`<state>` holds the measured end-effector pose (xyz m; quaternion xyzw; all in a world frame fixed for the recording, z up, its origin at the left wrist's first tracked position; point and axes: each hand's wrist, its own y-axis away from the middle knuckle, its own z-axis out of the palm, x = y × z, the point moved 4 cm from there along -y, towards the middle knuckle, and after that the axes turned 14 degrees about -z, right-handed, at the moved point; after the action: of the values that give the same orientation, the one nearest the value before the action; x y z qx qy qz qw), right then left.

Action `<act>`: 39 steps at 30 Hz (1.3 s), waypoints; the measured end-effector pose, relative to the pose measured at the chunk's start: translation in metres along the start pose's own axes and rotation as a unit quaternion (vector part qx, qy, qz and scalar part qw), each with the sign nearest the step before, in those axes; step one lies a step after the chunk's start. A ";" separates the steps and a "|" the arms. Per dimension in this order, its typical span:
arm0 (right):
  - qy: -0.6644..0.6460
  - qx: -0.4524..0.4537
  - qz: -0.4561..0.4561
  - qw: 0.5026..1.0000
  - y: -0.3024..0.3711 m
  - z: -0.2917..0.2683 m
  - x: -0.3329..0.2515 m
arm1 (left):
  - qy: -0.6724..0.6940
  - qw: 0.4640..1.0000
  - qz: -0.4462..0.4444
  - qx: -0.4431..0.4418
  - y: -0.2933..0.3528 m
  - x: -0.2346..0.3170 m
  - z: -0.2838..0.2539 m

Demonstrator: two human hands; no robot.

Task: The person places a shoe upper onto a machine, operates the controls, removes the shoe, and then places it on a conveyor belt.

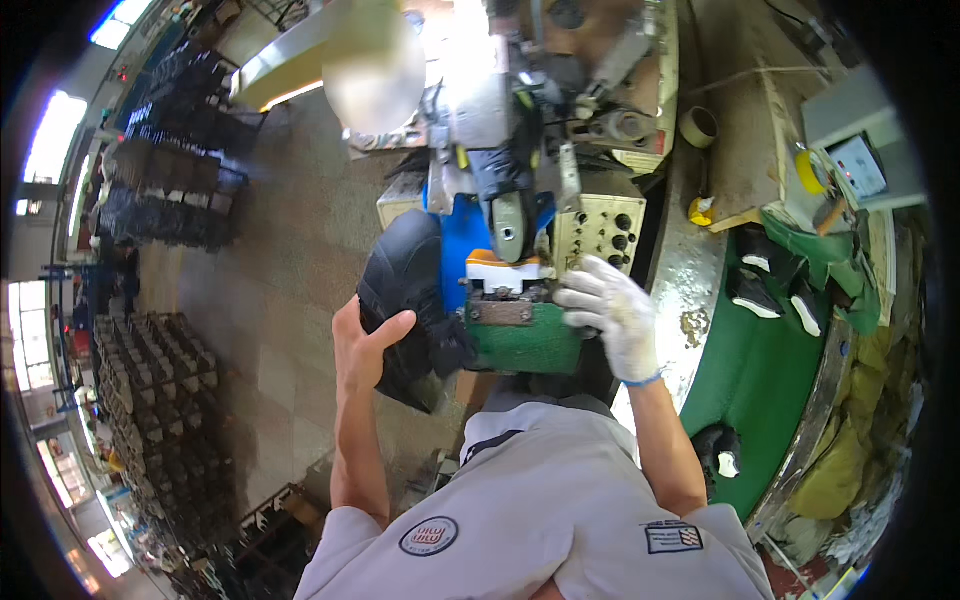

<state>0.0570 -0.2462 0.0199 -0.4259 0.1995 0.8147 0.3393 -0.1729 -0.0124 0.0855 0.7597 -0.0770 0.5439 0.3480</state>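
Note:
My bare left hand [362, 348] grips a black shoe [405, 270] by its side, thumb on top, left of the machine. At the center stands a shoe-making machine with a metal press head [510, 225] over an orange-and-white pad [500, 270]. Below the pad is a green-covered front piece [525, 345], close to the shoe's near end. My right hand [615, 315], in a white glove with a blue cuff, hangs just right of that pad with its fingers stretched out and holding nothing visible. Beyond those fingers is a control panel with black knobs [605, 230].
On the right, a green conveyor belt [725, 400] carries several black-and-white shoes [755, 292]. A metal ledge [690, 270] separates it from the machine. Yellow tape [811, 172] lies by a grey box at the far right. Loaded racks [160, 400] stand across the floor on the left.

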 end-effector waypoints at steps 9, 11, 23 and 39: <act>-0.070 0.199 0.044 0.976 0.004 -0.149 -0.028 | -0.109 0.986 0.102 0.073 0.003 0.045 0.152; -0.045 0.290 0.062 0.954 0.044 -0.239 -0.052 | -0.214 0.930 0.189 0.233 -0.001 0.053 0.141; 0.502 0.479 0.226 0.683 0.144 -0.637 -0.082 | -0.258 0.944 0.024 0.203 -0.139 0.004 0.149; -0.214 0.393 -0.149 0.882 0.069 -0.552 -0.013 | -0.353 0.934 0.005 -0.063 -0.101 -0.040 0.076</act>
<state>0.3204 -0.6375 -0.2749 -0.0974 0.3601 0.6802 0.6310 -0.0800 0.0064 -0.0073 0.8787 -0.2330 0.2370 0.3427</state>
